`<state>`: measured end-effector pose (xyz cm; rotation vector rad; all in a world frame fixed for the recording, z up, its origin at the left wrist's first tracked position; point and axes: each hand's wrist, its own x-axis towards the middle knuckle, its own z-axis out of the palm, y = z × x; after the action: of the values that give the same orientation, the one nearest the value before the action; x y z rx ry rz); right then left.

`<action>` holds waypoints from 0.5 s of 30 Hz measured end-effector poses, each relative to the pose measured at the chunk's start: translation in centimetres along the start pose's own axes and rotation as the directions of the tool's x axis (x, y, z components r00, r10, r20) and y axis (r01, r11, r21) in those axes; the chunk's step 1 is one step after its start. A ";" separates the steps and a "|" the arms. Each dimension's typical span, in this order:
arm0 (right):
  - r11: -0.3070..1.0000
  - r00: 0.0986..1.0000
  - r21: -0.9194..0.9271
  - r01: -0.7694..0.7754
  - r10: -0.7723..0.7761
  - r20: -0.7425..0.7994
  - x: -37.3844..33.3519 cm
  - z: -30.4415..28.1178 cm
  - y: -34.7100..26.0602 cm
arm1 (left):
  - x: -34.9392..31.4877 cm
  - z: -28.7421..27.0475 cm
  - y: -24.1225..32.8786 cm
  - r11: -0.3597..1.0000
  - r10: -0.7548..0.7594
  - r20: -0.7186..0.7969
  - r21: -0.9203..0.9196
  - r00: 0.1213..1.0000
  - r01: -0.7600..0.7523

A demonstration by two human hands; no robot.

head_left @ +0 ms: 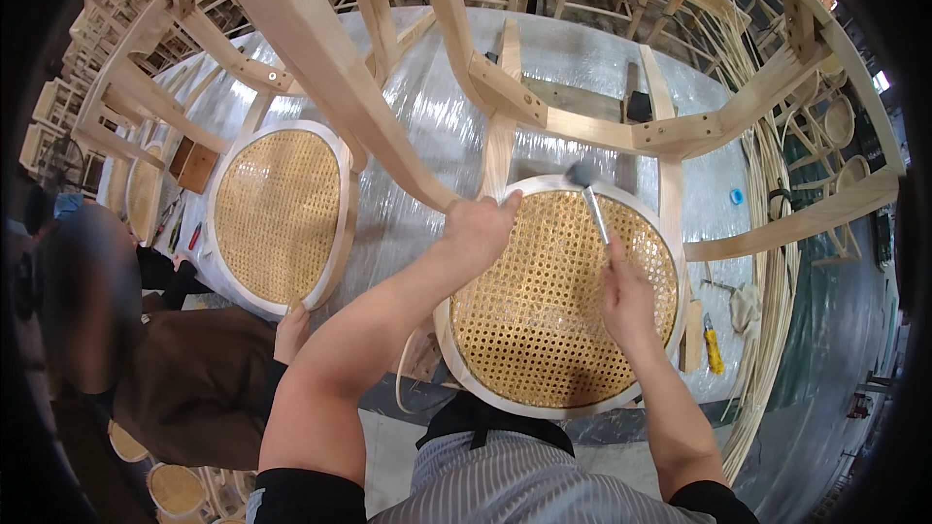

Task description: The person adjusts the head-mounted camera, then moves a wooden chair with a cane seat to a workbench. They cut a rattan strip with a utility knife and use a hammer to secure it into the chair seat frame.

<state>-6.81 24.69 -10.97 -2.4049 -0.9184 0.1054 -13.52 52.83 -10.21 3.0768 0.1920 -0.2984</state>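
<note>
In front of me lies a round woven cane seat [553, 301] with a pale wooden rim, part of an upturned wooden chair frame [592, 133]. My right hand [629, 293] is wrapped round the handle of a hammer [597, 218]. The hammer's dark head, slightly blurred, is over the far part of the rim. At the far left of the rim my left hand [478, 236] rests with its fingers curled closed and the fingertips by the inner edge. Whatever is between those fingers is hidden.
A co-worker in brown [199, 388] sits at left by a second cane seat [277, 213]. Right of my seat lie a wooden block [692, 335], a yellow-handled tool [714, 344], a pale cloth [746, 311] and a blue ring [736, 196]. Long cane strips [772, 330] line the right edge.
</note>
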 end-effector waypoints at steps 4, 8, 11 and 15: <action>0.985 0.993 0.124 -0.119 0.116 0.031 1.5 -2.0 -1.8 | -0.2 0.7 -0.9 1.000 -0.018 -0.021 0.002 1.000 0.018; 0.997 0.994 0.078 0.019 -0.011 -0.107 0.7 -0.8 -0.3 | 0.0 0.4 -0.6 1.000 0.001 0.017 0.004 1.000 -0.001; 0.984 0.989 0.113 -0.137 0.130 0.068 1.0 -1.9 -0.9 | -0.5 0.2 -0.5 0.999 -0.008 0.053 0.032 0.999 0.006; 0.997 0.998 0.062 0.039 -0.036 -0.045 0.3 -0.4 -0.7 | -0.3 0.2 -0.1 1.000 -0.008 0.015 0.006 1.000 0.008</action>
<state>-6.88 25.12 -10.29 -2.3219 -0.9258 0.0657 -13.91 52.84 -10.38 3.0797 0.2036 -0.3224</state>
